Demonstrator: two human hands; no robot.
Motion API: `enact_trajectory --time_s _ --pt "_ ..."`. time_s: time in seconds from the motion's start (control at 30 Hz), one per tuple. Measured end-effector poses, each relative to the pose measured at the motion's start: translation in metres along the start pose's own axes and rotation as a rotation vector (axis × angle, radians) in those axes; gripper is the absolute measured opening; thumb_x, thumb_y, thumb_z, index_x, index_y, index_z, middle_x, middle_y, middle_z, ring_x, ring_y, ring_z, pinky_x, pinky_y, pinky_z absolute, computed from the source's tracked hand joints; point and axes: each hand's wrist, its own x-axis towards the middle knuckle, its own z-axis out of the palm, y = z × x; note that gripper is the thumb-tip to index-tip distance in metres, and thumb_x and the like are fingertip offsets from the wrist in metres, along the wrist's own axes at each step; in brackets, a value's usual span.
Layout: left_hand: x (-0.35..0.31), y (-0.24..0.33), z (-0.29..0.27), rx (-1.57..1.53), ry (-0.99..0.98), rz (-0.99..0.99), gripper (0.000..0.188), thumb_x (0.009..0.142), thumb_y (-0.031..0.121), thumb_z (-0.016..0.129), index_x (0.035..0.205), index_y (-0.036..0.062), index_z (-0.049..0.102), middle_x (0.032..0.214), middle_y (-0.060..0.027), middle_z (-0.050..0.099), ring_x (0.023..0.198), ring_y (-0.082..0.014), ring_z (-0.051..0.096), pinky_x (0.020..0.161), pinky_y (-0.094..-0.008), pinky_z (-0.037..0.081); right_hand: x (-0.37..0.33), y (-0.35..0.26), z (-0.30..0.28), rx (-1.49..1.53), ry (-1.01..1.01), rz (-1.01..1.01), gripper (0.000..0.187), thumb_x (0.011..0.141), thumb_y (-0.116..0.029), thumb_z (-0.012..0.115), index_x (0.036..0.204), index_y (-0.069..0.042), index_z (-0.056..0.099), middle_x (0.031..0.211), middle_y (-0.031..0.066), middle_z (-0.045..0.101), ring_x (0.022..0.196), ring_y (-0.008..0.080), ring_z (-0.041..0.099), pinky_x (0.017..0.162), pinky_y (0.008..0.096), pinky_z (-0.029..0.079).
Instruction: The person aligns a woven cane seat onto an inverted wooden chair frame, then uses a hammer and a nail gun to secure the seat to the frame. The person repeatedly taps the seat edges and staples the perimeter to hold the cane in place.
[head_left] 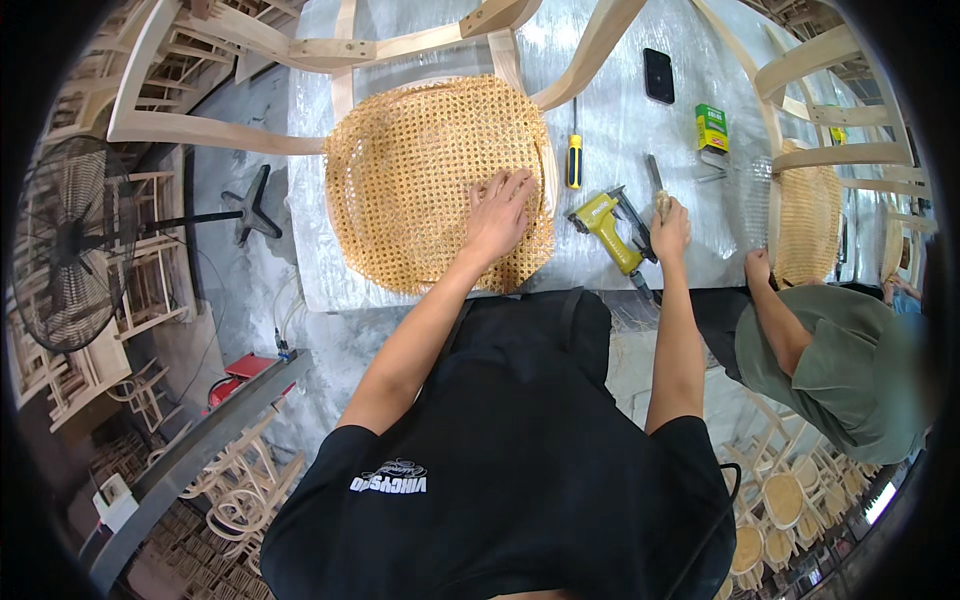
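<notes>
My left hand (497,215) lies flat on the woven cane webbing (420,170), fingers outstretched toward the right side of the seat. The webbing has an uneven trimmed edge and covers the seat of a pale wooden chair (230,135), which lies on the plastic-covered table (620,120). Closed around a pale handle, my right hand (670,232) grips a chisel-like tool (655,174) whose flat dark blade points away from me. Just left of that hand rests a yellow-green staple gun (606,230). A yellow-and-black screwdriver (574,165) lies between the gun and the webbing.
A black phone (659,75), a green-and-yellow box (712,130) and thin metal strips (712,177) lie on the table's right half. A co-worker in a green shirt (840,350) is beside another cane-seated chair (806,220). At left stands a black fan (75,240).
</notes>
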Motion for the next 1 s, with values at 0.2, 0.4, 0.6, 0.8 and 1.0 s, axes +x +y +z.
enact_trajectory --time_s 0.2,0.4,0.6,0.8,1.0 --pt "0.004 -0.003 0.002 0.045 -0.069 0.002 0.057 0.086 0.011 0.063 0.142 0.0166 0.052 0.150 -0.0017 0.048 0.140 -0.0290 0.041 0.106 -0.0597 0.031 -0.017 -0.014 -0.010 -0.024 0.126 0.007 0.061 0.090 -0.020 0.066 0.146 -0.008 0.044 0.138 0.0198 0.048 0.128 0.0434 0.047 0.104 0.0610 0.036" --pt "0.004 -0.003 0.001 0.013 -0.102 -0.020 0.059 0.085 0.010 0.064 0.142 0.0162 0.053 0.151 -0.0033 0.047 0.140 -0.0286 0.042 0.108 -0.0598 0.029 -0.056 -0.054 -0.008 0.139 0.127 -0.284 0.052 0.085 -0.012 0.071 0.130 -0.001 0.049 0.125 0.0242 0.049 0.112 0.0452 0.055 0.093 0.0558 0.045" --pt "-0.014 -0.048 -0.017 -0.062 -0.004 -0.285 0.062 0.086 0.016 0.064 0.146 0.0100 0.050 0.157 -0.0127 0.040 0.144 -0.0332 0.037 0.111 -0.0636 0.025 -0.074 -0.086 0.008 -0.016 -0.083 -0.340 0.052 0.078 -0.008 0.080 0.117 0.001 0.046 0.114 0.0245 0.048 0.103 0.0478 0.058 0.086 0.0529 0.050" --pt "-0.065 -0.173 -0.070 0.191 0.398 -0.822 0.076 0.091 0.046 0.066 0.148 0.0005 0.043 0.156 -0.0287 0.032 0.142 -0.0422 0.037 0.109 -0.0680 0.025 -0.053 -0.083 0.014 0.101 -0.108 -0.404 0.058 0.071 -0.003 0.082 0.117 0.002 0.046 0.116 0.0251 0.049 0.106 0.0481 0.056 0.092 0.0512 0.048" --pt "-0.076 -0.209 -0.095 -0.156 0.224 -1.014 0.072 0.082 0.061 0.076 0.118 0.0013 0.058 0.099 -0.0220 0.074 0.091 -0.0392 0.072 0.085 -0.0448 0.055 -0.044 -0.073 -0.012 0.371 -0.175 -0.258 0.052 0.072 -0.007 0.081 0.117 0.004 0.058 0.096 0.0194 0.066 0.092 0.0354 0.066 0.085 0.0426 0.052"
